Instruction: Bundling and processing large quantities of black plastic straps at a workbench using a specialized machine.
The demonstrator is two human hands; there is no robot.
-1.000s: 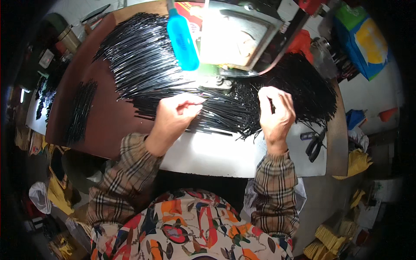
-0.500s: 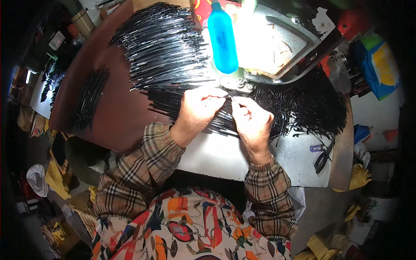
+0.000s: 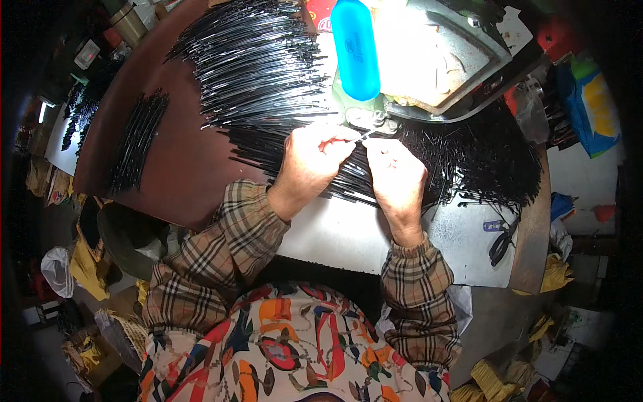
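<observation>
Both hands meet over a row of long thin black rods (image 3: pixel 264 149) on the table. The fingertips of my left hand (image 3: pixel 309 161) are pinched on a thin rod-like piece (image 3: pixel 366 135), whose short bright length shows between the hands. Close by on the right, my right hand (image 3: pixel 398 171) has its fingers curled and pinched at the other end of this piece. The fingers hide most of it, so its exact kind cannot be made out. Just beyond the fingertips is a small metal fixture (image 3: pixel 375 119) under strong light.
A large heap of black rods (image 3: pixel 254 67) lies at the far left, a smaller bundle (image 3: pixel 139 141) further left. Tangled black pieces (image 3: pixel 475 161) cover the right side. A blue bottle-shaped object (image 3: pixel 356 50) and a metal-framed lamp (image 3: pixel 462 74) stand beyond. Black-handled pliers (image 3: pixel 499 248) lie near right.
The whole view has shifted slightly. Both hands stay pinched close together, and the piece between them now catches the light.
</observation>
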